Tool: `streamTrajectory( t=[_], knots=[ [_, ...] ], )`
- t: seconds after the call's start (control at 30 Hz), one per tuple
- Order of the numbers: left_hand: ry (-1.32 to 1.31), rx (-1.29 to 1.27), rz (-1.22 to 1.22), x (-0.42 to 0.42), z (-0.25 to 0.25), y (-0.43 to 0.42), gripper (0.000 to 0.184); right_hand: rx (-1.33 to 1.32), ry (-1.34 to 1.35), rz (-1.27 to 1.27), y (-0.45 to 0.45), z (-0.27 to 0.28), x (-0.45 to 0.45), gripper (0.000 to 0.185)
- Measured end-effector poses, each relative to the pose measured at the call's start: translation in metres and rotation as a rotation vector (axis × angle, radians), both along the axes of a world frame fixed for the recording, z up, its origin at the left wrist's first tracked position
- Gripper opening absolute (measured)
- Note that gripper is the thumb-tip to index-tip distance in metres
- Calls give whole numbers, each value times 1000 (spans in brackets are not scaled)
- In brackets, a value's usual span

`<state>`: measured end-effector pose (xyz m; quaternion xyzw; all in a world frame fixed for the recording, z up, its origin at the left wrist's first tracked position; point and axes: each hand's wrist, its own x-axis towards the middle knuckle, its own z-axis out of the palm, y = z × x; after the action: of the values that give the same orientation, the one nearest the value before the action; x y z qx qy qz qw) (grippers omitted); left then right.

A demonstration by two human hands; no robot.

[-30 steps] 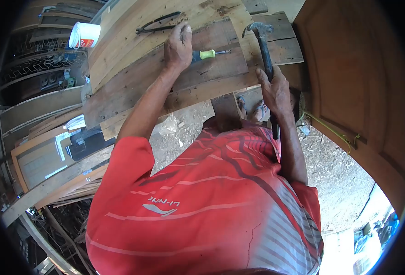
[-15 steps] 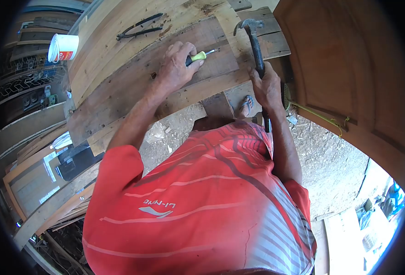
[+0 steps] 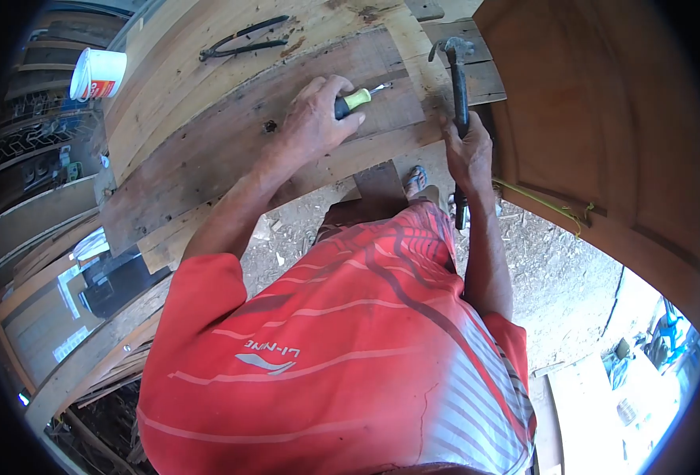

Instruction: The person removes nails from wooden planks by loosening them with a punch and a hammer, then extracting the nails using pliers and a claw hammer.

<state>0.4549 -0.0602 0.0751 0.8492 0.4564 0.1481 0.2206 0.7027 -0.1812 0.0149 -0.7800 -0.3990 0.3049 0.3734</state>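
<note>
My left hand [image 3: 319,117] is closed around a screwdriver [image 3: 357,100] with a yellow and black handle. Its metal tip points right, at the surface of a worn brown board [image 3: 207,146]; whether the tip touches the wood I cannot tell. In my right hand [image 3: 470,158] is a claw hammer [image 3: 460,85], gripped partway along its dark handle. The hammer's head is up, over the right end of the bench, and the handle's end hangs below my fist. A pair of dark long-handled pincers [image 3: 243,39] lies on the lighter wood beyond my left hand.
A white bucket [image 3: 96,74] stands at the far left of the bench. On the right rises a large brown wooden panel [image 3: 595,103] with a yellow cord [image 3: 548,199] along it. Shelves and timber fill the left side. Debris litters the floor [image 3: 559,269] below.
The view has shifted slightly. My left hand and the screwdriver sit a little further right along the board. The hammer stands more upright, still in my right hand.
</note>
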Motion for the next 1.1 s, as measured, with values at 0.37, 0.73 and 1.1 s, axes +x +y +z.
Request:
streamTrajectory(
  t=[0.37,0.73,1.1],
  knots=[
    [-831,-390,100,18,-38,33,33,-46,-29,-60,1,3,-12,36],
    [-1047,-694,-56,92,-43,84,25,-39,-102,-70,7,2,-16,38],
    [-1361,-662,-37,99,-54,80,36,28,-90,-87,5,-2,-19,38]
  ],
)
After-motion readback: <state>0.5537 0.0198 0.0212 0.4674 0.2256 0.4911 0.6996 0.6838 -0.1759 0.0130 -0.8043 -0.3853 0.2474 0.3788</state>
